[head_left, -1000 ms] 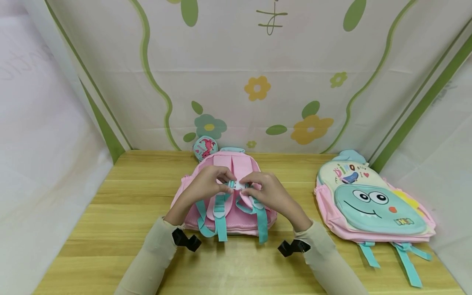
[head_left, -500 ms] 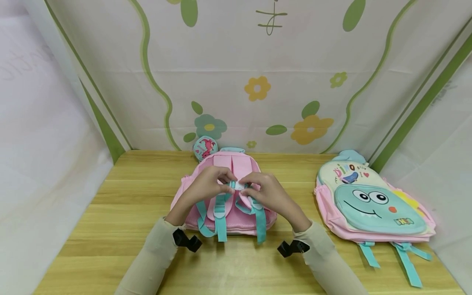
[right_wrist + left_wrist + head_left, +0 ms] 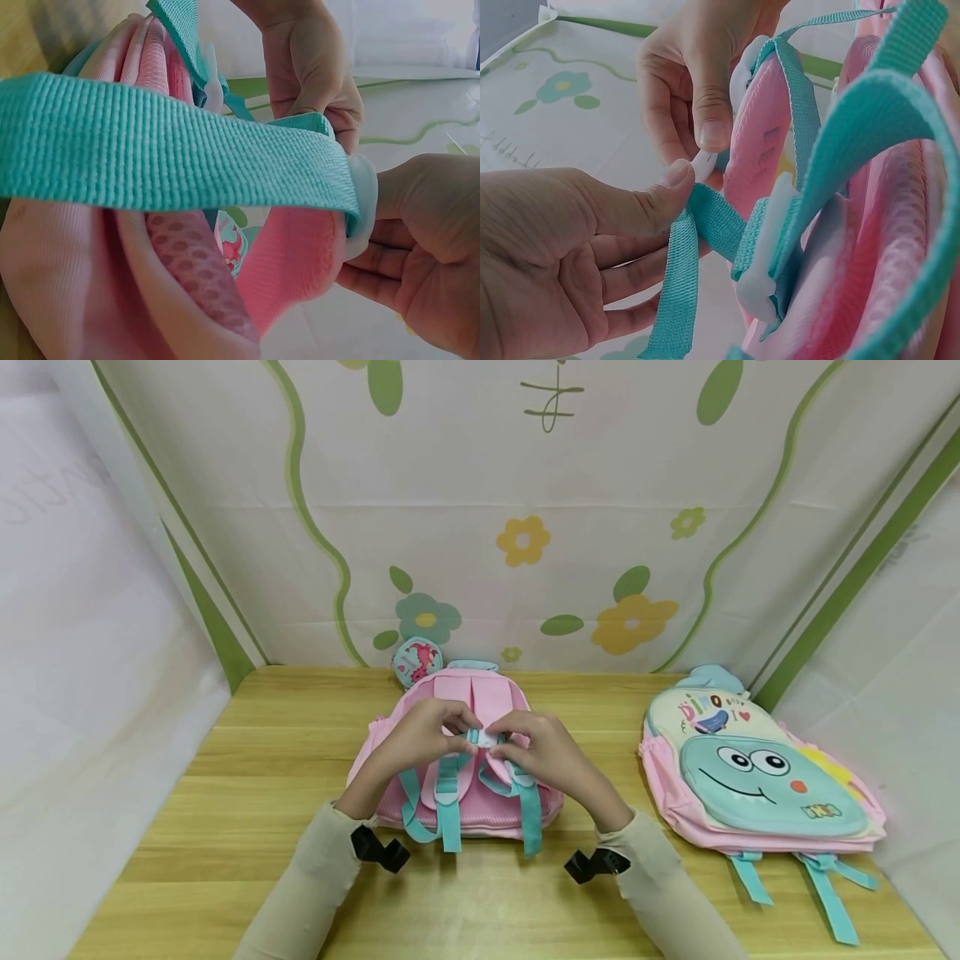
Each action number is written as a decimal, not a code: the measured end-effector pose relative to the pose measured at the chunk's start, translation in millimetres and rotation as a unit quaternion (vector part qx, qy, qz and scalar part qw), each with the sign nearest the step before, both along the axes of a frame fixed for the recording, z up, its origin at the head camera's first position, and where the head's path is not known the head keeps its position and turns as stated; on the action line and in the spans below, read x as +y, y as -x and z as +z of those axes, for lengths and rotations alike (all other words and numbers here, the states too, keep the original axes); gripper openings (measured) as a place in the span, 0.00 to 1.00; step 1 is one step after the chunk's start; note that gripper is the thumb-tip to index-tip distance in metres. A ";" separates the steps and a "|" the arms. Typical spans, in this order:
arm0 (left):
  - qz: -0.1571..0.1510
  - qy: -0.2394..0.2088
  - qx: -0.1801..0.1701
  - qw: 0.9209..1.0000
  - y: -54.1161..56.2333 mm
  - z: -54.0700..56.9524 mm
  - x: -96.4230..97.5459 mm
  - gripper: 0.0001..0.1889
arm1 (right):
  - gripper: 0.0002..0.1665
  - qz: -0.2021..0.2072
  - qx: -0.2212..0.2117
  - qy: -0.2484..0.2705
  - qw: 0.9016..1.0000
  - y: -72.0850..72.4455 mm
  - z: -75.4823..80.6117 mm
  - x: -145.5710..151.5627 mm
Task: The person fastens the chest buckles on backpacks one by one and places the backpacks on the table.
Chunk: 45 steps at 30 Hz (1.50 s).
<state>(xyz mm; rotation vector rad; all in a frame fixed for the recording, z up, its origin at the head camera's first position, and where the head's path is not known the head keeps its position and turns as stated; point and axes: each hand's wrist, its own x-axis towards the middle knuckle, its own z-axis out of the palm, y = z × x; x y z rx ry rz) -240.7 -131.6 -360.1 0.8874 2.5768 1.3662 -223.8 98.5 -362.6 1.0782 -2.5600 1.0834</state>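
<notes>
In the head view a pink backpack (image 3: 468, 810) lies with its straps upward. Above it, my left hand (image 3: 431, 728) pinches the left end of a white chest-strap buckle (image 3: 487, 738) and its teal webbing between thumb and fingers. My right hand (image 3: 543, 745) pinches the buckle's right end. The left wrist view shows the white buckle (image 3: 703, 163) between both thumbs, a loose teal strap end (image 3: 676, 289) hanging below. Fingers cover much of the buckle, so whether its halves are locked cannot be told. In the right wrist view a teal strap (image 3: 172, 154) hides part of the grip.
A second backpack (image 3: 776, 785) with a cartoon face lies at the right of the wooden table (image 3: 247, 810). A small round pouch (image 3: 417, 662) sits by the first backpack's top left. A printed fabric wall (image 3: 465, 543) stands behind.
Both hands stay in nearly the same place. The white buckle has turned slightly between the fingertips since one second ago, showing less of its face.
</notes>
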 end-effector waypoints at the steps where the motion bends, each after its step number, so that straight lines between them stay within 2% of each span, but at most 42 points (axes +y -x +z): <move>1: -0.003 0.000 0.000 1.000 0.0 0.2 -0.3 0.09 | 0.13 0.001 -0.002 0.000 1.000 0.0 0.0 0.0; 13: -0.025 0.027 -0.013 0.999 0.5 1.2 -2.3 0.09 | 0.13 0.007 -0.043 -0.041 0.998 1.4 -1.8 0.1; 45: -0.077 0.085 -0.072 0.991 6.5 -8.3 -7.2 0.07 | 0.12 0.046 -0.117 -0.067 0.990 9.1 -18.2 -3.6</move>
